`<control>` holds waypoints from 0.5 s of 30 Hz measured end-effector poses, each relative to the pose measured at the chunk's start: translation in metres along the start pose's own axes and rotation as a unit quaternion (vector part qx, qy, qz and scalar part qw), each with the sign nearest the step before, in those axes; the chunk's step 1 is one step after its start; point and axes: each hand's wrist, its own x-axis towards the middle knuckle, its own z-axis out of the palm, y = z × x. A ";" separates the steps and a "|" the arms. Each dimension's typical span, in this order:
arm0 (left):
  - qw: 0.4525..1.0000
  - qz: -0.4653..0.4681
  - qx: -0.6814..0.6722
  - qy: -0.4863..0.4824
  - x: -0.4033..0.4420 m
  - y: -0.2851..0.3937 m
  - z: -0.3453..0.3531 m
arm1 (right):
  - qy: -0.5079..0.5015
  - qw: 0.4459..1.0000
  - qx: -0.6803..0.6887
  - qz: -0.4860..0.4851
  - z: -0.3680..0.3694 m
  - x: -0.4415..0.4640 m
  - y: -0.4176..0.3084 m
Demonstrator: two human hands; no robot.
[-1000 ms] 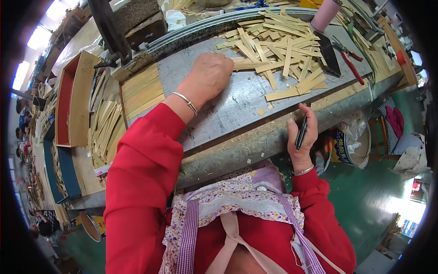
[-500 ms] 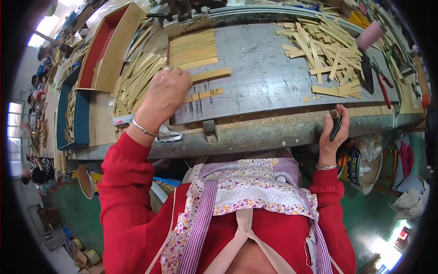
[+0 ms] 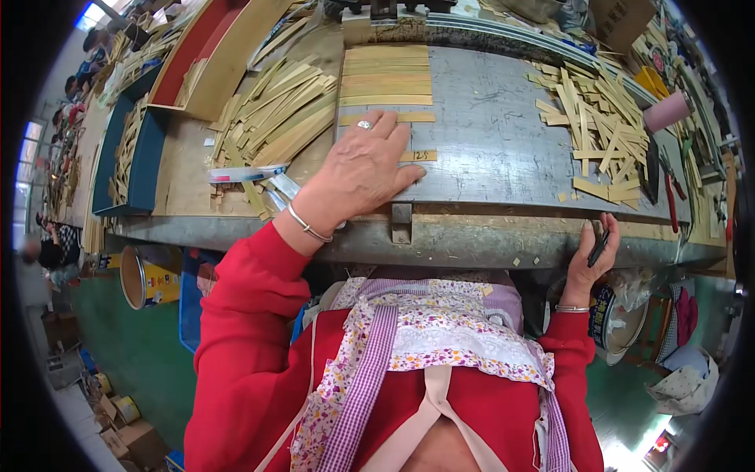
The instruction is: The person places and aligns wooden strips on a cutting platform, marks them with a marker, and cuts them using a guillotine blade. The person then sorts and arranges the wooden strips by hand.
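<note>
From where I stand, part of the bamboo-like strips are in order and plenty are not: a neat row of strips [image 3: 385, 76] lies edge to edge on the metal plate [image 3: 487, 149], ends lined up, while loose ones lie in a left heap [image 3: 267, 118] and a right heap [image 3: 598, 126]. Just below the row, one single strip [image 3: 421, 117] lies apart by a thin gap, under the fingertips of the left hand [image 3: 366, 167] — fingers stretched out, fairly close together, thumb held away, seemingly pressing rather than pinching. Nearer the body, partly behind that hand, is one marked strip [image 3: 423, 156] with what looks like "125" written on it. The right hand [image 3: 594, 256] waits at the bench edge, thumb and fingers closed round one black pen-like tool [image 3: 601, 242]. As for counts, I make it two heaps on the bench, one row, one strip set apart and one marked — the row's seams are too fine to number, and the heaps too tangled. Beyond the right heap I see one pink roll [image 3: 667, 112] and one pair of red-handled pliers [image 3: 672, 197].
</note>
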 end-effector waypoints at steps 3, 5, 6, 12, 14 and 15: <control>1.000 0.005 0.005 -0.001 0.004 -0.003 -0.001 | -0.001 1.000 0.006 0.012 -0.001 0.002 0.000; 1.000 0.006 0.007 -0.004 0.006 -0.007 -0.002 | -0.004 0.999 0.011 0.030 -0.001 0.001 -0.002; 1.000 0.007 0.005 -0.004 0.006 -0.009 -0.002 | -0.004 1.000 0.009 0.025 -0.002 0.001 -0.003; 1.000 0.009 0.004 -0.015 0.009 -0.009 -0.002 | 0.000 0.999 0.016 0.030 -0.001 0.001 -0.006; 1.000 0.008 0.001 -0.018 0.013 -0.009 -0.004 | 0.007 1.000 0.017 0.024 -0.001 0.001 -0.006; 1.000 0.007 0.000 -0.021 0.013 -0.009 -0.005 | 0.009 1.000 0.018 0.022 0.000 0.000 -0.006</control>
